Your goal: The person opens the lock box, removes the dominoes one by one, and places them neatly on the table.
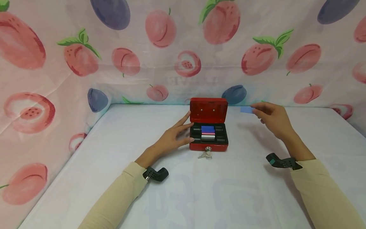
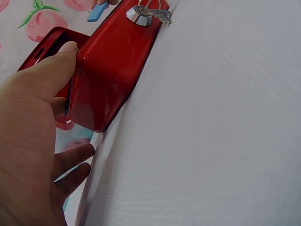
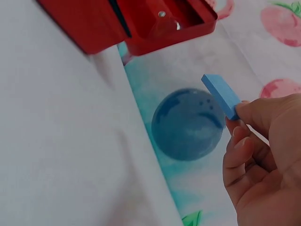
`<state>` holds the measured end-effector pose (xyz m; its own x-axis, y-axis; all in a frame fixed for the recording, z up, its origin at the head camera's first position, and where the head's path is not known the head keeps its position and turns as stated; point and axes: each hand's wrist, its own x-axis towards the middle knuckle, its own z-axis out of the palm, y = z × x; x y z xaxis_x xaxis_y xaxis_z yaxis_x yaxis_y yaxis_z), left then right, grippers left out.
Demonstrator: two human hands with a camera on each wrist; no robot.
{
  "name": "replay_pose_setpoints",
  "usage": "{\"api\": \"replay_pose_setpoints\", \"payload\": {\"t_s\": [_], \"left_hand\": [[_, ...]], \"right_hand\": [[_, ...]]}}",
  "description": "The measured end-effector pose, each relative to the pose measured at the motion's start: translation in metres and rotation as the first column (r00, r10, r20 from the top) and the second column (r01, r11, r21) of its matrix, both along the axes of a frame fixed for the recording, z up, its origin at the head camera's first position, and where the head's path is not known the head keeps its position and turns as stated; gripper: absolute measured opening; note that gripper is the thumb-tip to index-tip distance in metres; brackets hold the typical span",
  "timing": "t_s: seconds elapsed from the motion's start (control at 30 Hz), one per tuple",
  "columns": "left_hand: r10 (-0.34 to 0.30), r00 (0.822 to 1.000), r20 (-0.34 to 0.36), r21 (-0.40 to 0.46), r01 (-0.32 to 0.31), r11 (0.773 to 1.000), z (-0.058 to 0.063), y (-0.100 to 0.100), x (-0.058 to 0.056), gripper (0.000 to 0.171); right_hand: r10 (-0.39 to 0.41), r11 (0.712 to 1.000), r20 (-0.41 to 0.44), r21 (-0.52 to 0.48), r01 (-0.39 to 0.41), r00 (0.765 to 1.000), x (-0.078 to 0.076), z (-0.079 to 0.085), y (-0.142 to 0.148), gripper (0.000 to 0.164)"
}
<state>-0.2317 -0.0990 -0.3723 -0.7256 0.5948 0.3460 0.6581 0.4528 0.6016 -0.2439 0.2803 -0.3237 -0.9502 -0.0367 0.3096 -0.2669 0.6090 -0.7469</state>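
Note:
A red cash box (image 1: pixel 197 147) stands on the table with its lid (image 1: pixel 209 111) raised. Its black tray (image 1: pixel 195 136) holds a dark blue block (image 1: pixel 207 129), a thin pink one and a white-and-grey one, stacked in the middle. My left hand (image 1: pixel 172 136) rests against the box's left side, fingers spread; in the left wrist view the thumb (image 2: pixel 63 59) lies at the rim. To the right of the box, my right hand (image 1: pixel 273 119) is raised over the table. Between thumb and fingers it pinches a flat light blue block (image 3: pixel 222 95) by one end.
Keys (image 1: pixel 204 155) hang from the lock on the box's front. A white cloth covers the table (image 1: pixel 183 190). Behind it and at the left hangs a fruit-printed curtain (image 1: pixel 160 66). Black wrist mounts (image 1: pixel 155 174) sit at both sleeves.

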Motion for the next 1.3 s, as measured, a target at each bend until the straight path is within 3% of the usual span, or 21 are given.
{"api": "replay_pose_setpoints", "payload": {"t_s": [0.23,0.7,1.3], "left_hand": [[-0.002,1.0,-0.007,-0.002,0.002,1.0,0.0,0.0,-0.001,0.064],[0.0,1.0,-0.012,-0.007,0.0,1.0,-0.001,0.0,-0.001,0.063],[-0.003,1.0,-0.006,-0.004,0.003,1.0,-0.003,0.0,-0.003,0.064]], "right_hand": [[-0.023,0.999,0.065,0.028,0.022,0.998,0.002,-0.005,0.005,0.039],[0.003,1.0,0.141,0.012,-0.005,0.99,-0.003,-0.025,0.004,0.037],[0.027,0.981,0.2,0.185,-0.065,0.979,-0.005,-0.037,0.001,0.034]]}}
